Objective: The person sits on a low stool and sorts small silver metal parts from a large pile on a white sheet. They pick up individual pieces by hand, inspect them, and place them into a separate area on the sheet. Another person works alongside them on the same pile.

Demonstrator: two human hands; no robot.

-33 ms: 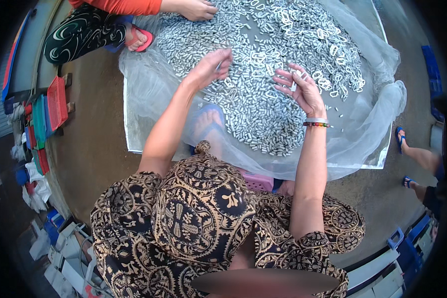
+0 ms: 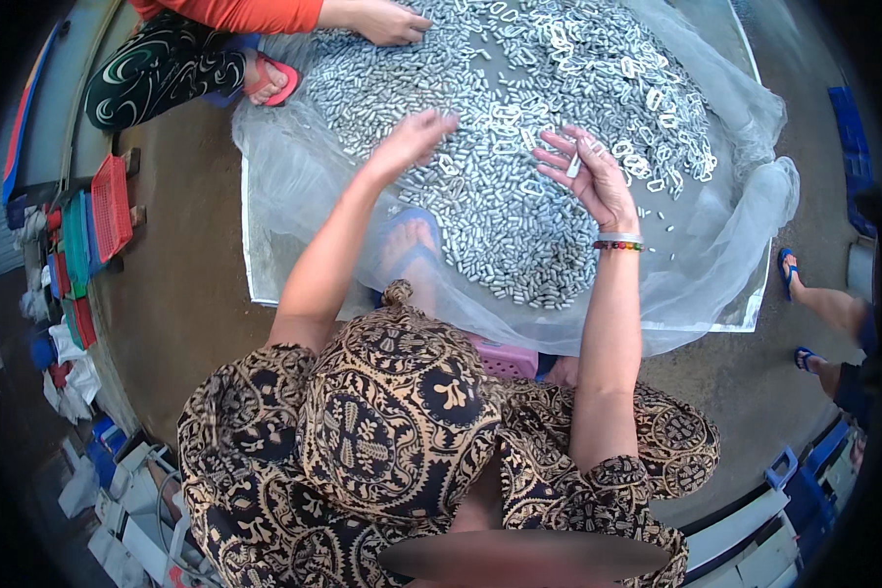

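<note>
A broad heap of small silver metal cylinders (image 2: 519,250) lies in front of me. Paler oval metal links (image 2: 654,98) are mixed in, thickest at the far right. My left hand (image 2: 414,142) hovers over the left part of the heap, fingers drawn together and slightly blurred; what they hold, if anything, is hidden. Above the heap on the right, my right hand (image 2: 598,186) is palm up with its fingers partly spread. A small silver metal piece (image 2: 574,165) is pinched there by the thumb; its exact kind is unclear.
Translucent netting (image 2: 314,211) spreads under the heap, over a pale-edged sheet. At far left, another person's hand (image 2: 392,22) reaches into the pieces. A pink perforated stool (image 2: 505,358) is beneath me. Red basket (image 2: 112,211) stands left; another person's sandalled feet (image 2: 789,274) are right.
My left hand has shifted slightly down and left, and the silver glint at its fingers no longer shows. My right fingers have tilted a little, with the metal piece still in them.
</note>
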